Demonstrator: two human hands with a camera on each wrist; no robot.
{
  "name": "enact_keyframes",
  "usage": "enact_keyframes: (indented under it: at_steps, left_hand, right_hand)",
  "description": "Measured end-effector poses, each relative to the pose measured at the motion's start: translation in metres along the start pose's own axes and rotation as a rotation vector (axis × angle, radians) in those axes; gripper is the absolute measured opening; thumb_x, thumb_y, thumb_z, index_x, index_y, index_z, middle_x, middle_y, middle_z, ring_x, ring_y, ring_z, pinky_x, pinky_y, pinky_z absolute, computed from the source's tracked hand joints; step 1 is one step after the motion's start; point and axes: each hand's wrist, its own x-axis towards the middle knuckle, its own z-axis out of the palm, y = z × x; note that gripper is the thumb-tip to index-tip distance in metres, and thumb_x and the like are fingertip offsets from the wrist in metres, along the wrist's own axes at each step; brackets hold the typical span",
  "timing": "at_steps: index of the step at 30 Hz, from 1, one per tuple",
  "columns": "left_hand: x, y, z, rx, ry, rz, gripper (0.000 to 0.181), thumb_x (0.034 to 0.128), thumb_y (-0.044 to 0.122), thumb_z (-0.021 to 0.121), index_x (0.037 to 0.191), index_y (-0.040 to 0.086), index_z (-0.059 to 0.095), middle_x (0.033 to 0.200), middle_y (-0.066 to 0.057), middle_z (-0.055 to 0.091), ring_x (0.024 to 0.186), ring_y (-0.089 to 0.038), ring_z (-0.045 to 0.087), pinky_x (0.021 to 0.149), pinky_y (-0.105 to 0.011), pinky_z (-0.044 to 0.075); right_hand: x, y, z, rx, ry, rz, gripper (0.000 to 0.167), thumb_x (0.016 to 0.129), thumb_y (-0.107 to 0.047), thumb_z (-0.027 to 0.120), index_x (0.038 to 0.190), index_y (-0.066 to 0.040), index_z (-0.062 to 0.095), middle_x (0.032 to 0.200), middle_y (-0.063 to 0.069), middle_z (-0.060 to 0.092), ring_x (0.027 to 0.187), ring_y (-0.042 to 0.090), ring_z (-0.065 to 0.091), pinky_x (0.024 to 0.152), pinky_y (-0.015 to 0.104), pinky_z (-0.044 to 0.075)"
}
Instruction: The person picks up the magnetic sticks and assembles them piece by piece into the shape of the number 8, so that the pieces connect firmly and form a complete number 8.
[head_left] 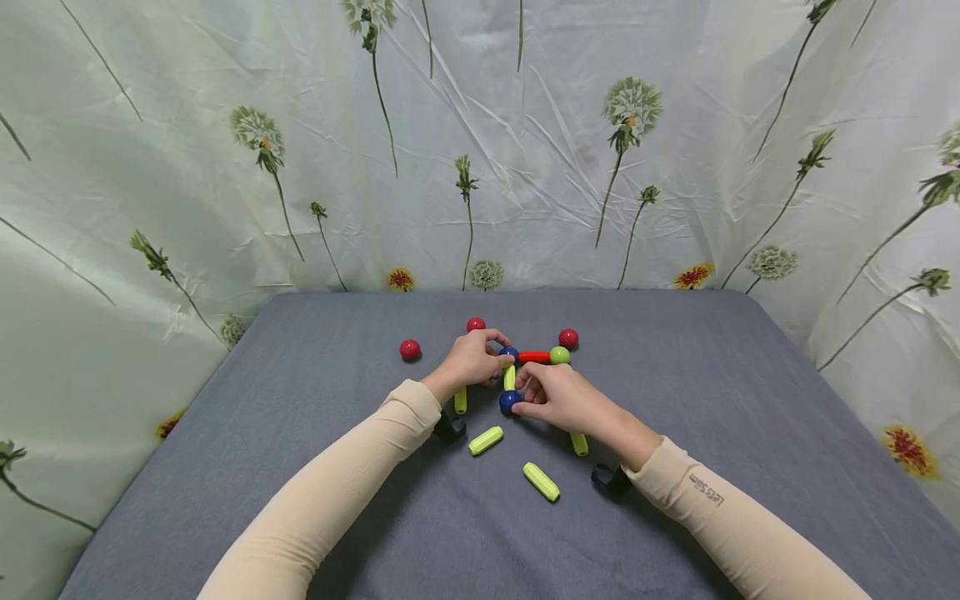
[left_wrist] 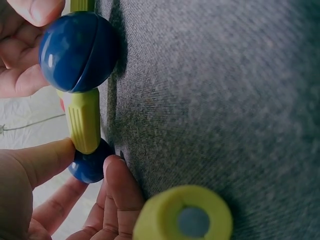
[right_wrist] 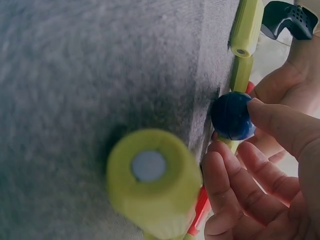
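While the left hand (head_left: 472, 358) pinches the far blue ball (left_wrist: 89, 169) between thumb and fingertips, the right hand (head_left: 557, 393) holds the near blue ball (head_left: 509, 403) in a narrow grip, thumb against one side and fingertips close around it. A yellow-green connecting rod (head_left: 510, 377) runs between these two balls near the middle of the table (head_left: 360, 325), meeting both. From the far blue ball, a red rod (head_left: 535, 357) extends sideways to a green ball (head_left: 560, 355).

One yellow-green rod (head_left: 461, 401) lies beside the left wrist, partly hidden, and another (head_left: 579, 443) lies just under the right forearm. Nearer the person, two more yellow-green rods (head_left: 486, 440) lie well apart from each other, both slanted.

Beyond the left hand sits a partly covered red ball (head_left: 476, 323); a second red ball (head_left: 409, 350) rests to its left, and a third (head_left: 568, 338) just behind the green ball. Grey cloth covers the table, and a pale curtain (head_left: 525, 208) printed with dandelions hangs behind it.
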Motion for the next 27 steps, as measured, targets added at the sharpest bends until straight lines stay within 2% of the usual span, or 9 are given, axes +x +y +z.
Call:
enact_keyframes:
  at_steps: [7, 13, 20, 27]
  left_hand:
    - [-0.005, 0.002, 0.0, 0.024, 0.007, 0.006, 0.034, 0.0874, 0.031, 0.066, 0.119, 0.02, 0.058, 0.08, -0.003, 0.067, 0.058, -0.016, 0.063, 0.053, -0.03, 0.051]
    - [-0.014, 0.008, 0.0, 0.073, 0.021, 0.029, 0.036, 0.0875, 0.032, 0.065, 0.121, 0.02, 0.057, 0.081, -0.003, 0.066, 0.058, -0.017, 0.061, 0.053, -0.03, 0.049]
    - [-0.028, 0.012, -0.001, 0.166, 0.04, 0.095, 0.033, 0.0877, 0.034, 0.064, 0.118, 0.023, 0.058, 0.088, 0.0, 0.065, 0.074, -0.015, 0.059, 0.06, -0.028, 0.047]
    - [-0.042, 0.01, -0.001, 0.188, 0.017, 0.158, 0.03, 0.0878, 0.036, 0.064, 0.114, 0.023, 0.058, 0.084, 0.001, 0.064, 0.07, -0.014, 0.058, 0.059, -0.028, 0.047]
  right_hand:
    - [-0.005, 0.004, -0.006, 0.013, 0.001, 0.007, 0.029, 0.082, -0.032, 0.072, 0.101, -0.014, 0.059, 0.078, -0.006, 0.065, 0.069, 0.004, 0.06, 0.06, 0.019, 0.048]
    - [-0.009, 0.007, -0.011, 0.018, 0.014, 0.017, 0.029, 0.082, -0.031, 0.072, 0.101, -0.013, 0.06, 0.078, -0.005, 0.065, 0.069, 0.005, 0.06, 0.06, 0.02, 0.049]
    - [-0.016, 0.013, -0.018, 0.021, 0.038, 0.022, 0.029, 0.081, -0.029, 0.073, 0.101, -0.011, 0.061, 0.076, -0.006, 0.064, 0.067, 0.005, 0.058, 0.06, 0.021, 0.048]
    - [-0.021, 0.02, -0.024, 0.016, 0.064, 0.024, 0.029, 0.082, -0.029, 0.072, 0.102, -0.01, 0.061, 0.076, -0.005, 0.062, 0.066, 0.007, 0.057, 0.059, 0.021, 0.047]
